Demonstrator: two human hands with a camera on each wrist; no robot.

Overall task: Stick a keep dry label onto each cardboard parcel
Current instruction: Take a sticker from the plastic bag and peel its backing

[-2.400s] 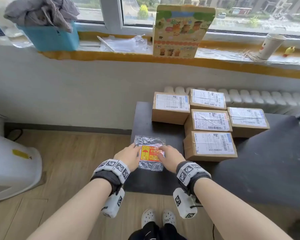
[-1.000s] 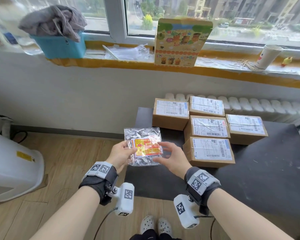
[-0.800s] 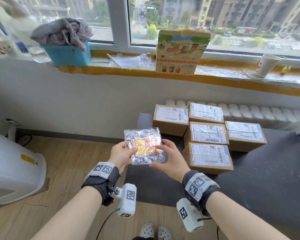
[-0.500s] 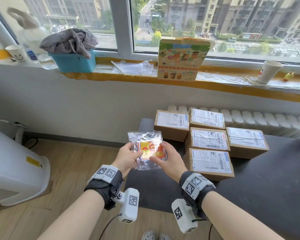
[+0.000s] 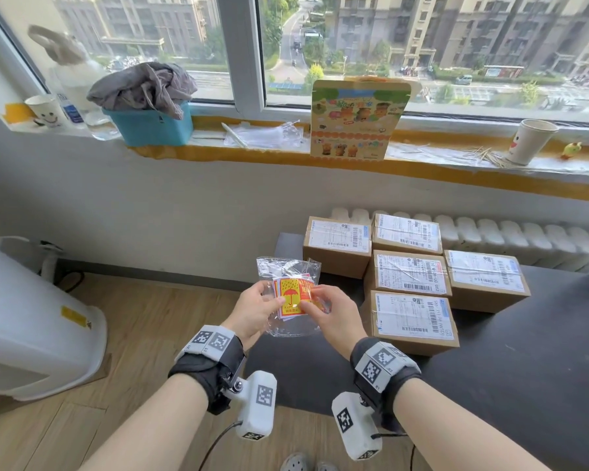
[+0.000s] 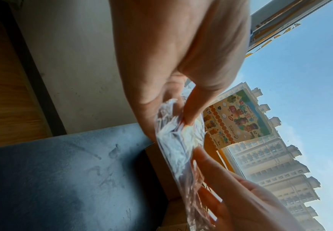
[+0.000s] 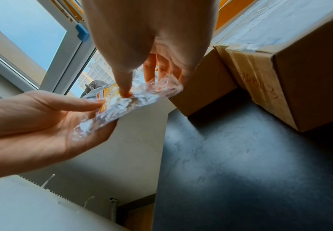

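Observation:
A crinkly clear plastic bag [image 5: 288, 321] with a stack of red and yellow keep dry labels [image 5: 291, 295] inside is held in the air over the left end of the dark table [image 5: 524, 368]. My left hand [image 5: 257, 309] grips the bag's left side, thumb on top and fingers beneath. My right hand [image 5: 330, 312] pinches its right side, thumb on the labels. The bag [image 7: 126, 103] and both hands also show in the right wrist view. Several cardboard parcels [image 5: 412, 317] with white shipping labels lie on the table just right of my hands.
A windowsill behind holds a blue basket [image 5: 150, 125] with grey cloth, a colourful card box [image 5: 354, 120] and paper cups [image 5: 531, 141]. A white appliance [image 5: 31, 317] stands on the wooden floor at left. A radiator [image 5: 524, 236] runs behind the parcels.
The bag was lifted off the table and both hands now hold it in the air. My right thumb has moved onto the labels. The head view has tilted upward.

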